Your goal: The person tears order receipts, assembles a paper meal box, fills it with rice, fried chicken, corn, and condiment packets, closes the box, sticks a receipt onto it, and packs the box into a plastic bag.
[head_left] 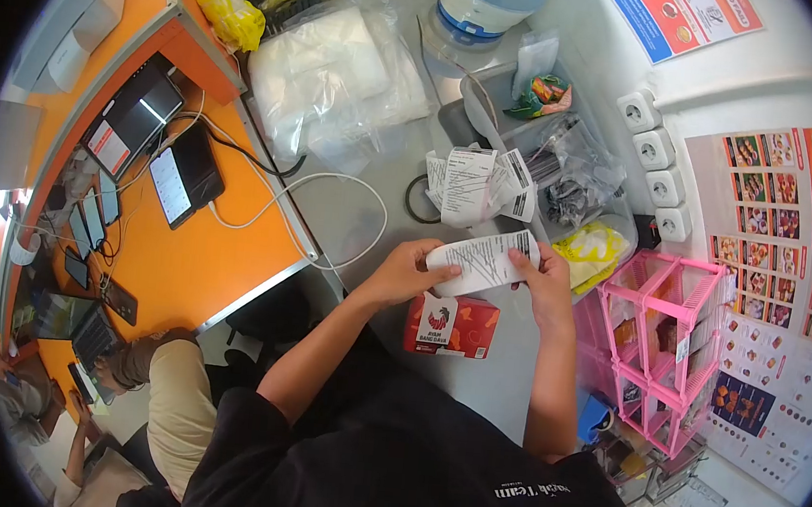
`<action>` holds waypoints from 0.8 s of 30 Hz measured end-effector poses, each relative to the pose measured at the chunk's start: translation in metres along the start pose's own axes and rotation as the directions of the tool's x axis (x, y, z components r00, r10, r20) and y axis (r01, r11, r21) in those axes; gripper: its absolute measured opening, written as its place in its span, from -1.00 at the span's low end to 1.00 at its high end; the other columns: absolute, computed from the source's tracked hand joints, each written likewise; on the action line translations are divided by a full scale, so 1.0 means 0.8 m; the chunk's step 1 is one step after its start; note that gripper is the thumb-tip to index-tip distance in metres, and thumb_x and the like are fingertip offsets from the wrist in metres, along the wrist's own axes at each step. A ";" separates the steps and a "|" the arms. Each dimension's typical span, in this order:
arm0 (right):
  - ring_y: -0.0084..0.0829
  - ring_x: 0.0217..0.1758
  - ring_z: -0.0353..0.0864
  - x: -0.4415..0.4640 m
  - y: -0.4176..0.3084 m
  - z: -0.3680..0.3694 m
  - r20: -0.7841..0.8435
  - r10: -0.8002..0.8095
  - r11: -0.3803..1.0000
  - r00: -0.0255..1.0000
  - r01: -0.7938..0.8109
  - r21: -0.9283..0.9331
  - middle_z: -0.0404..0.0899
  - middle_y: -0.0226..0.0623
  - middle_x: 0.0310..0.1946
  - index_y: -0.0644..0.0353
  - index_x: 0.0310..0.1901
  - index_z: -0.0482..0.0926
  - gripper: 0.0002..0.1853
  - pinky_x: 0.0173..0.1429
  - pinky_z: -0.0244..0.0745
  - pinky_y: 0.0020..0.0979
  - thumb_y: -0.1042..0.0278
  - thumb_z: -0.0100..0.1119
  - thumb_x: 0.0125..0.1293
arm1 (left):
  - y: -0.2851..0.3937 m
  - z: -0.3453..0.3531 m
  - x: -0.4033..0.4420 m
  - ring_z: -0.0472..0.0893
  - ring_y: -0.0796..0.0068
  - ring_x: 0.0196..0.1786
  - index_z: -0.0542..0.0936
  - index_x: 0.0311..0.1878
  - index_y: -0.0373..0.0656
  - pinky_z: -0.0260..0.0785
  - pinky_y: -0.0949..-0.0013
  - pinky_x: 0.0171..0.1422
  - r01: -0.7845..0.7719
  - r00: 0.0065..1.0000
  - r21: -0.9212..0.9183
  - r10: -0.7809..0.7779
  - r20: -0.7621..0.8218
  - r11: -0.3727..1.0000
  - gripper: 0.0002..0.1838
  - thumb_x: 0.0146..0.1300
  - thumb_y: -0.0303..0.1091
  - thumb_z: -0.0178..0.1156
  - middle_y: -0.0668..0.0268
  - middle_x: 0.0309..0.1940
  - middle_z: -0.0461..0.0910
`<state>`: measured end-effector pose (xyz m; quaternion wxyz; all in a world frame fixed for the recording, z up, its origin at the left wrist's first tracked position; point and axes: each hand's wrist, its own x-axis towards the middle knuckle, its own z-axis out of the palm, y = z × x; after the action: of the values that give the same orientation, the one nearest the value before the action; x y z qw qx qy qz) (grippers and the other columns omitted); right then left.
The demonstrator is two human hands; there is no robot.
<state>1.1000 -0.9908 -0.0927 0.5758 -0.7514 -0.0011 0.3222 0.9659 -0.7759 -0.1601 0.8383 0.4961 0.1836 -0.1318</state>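
A printed paper receipt (479, 263) is stretched between my two hands over the counter. My left hand (408, 271) pinches its left end, thumb on top. At the other end, my right hand (547, 277) grips the paper with the thumb pressed on its face. Just below the receipt is a red food box (457, 328) with a white panel and a rooster logo. More printed receipts (470, 184) lie in a loose pile beyond my hands. A dark ring (415, 199), perhaps a tape roll or band, is partly under that pile.
Plastic-wrapped white packs (321, 67), grey bins (569, 152) and a yellow bag (591, 252) surround the work spot. A pink rack (661, 324) stands at right. A white cable (385, 215) loops across the counter from the orange desk (221, 266). Other people sit at lower left.
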 end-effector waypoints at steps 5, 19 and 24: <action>-0.73 -0.37 0.56 0.060 -0.036 0.016 -0.036 -0.202 0.975 0.979 0.197 -0.103 0.73 -0.46 -0.33 0.32 -0.10 0.73 -0.78 -0.31 0.40 -0.56 0.34 0.45 0.38 | -0.001 0.004 0.030 0.73 0.53 -0.29 0.69 0.18 -0.32 0.67 0.41 -0.22 -0.071 0.991 0.019 0.073 -0.110 0.997 -0.61 0.46 -0.22 0.38 0.23 -0.20 0.77; -0.14 -0.19 0.80 0.196 -0.029 0.048 0.063 -0.481 0.687 0.875 0.421 -0.593 0.78 -0.03 -0.25 0.27 -0.04 0.74 -0.63 -0.03 0.60 -0.27 0.24 0.54 0.20 | -0.032 -0.017 0.128 0.73 0.52 -0.48 0.72 0.04 -0.25 0.48 0.46 -0.55 -0.065 0.896 0.043 0.077 -0.438 0.997 -0.62 0.38 -0.12 0.44 0.26 -0.34 0.77; -0.13 -0.18 0.76 0.173 -0.020 0.049 0.097 -0.646 0.511 0.758 0.523 -0.683 0.76 -0.12 -0.23 0.12 0.19 0.64 -0.48 -0.02 0.60 -0.25 0.25 0.55 0.20 | -0.026 -0.012 0.114 0.69 0.58 -0.53 0.72 0.04 -0.23 0.38 0.48 -0.60 -0.038 0.871 0.141 0.102 -0.481 0.989 -0.60 0.32 -0.12 0.48 0.30 -0.40 0.74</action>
<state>1.1968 -0.9002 -0.1512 0.3354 -0.8851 -0.3221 0.0200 1.0380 -0.7805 -0.2208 0.7360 0.5718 0.3620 0.0163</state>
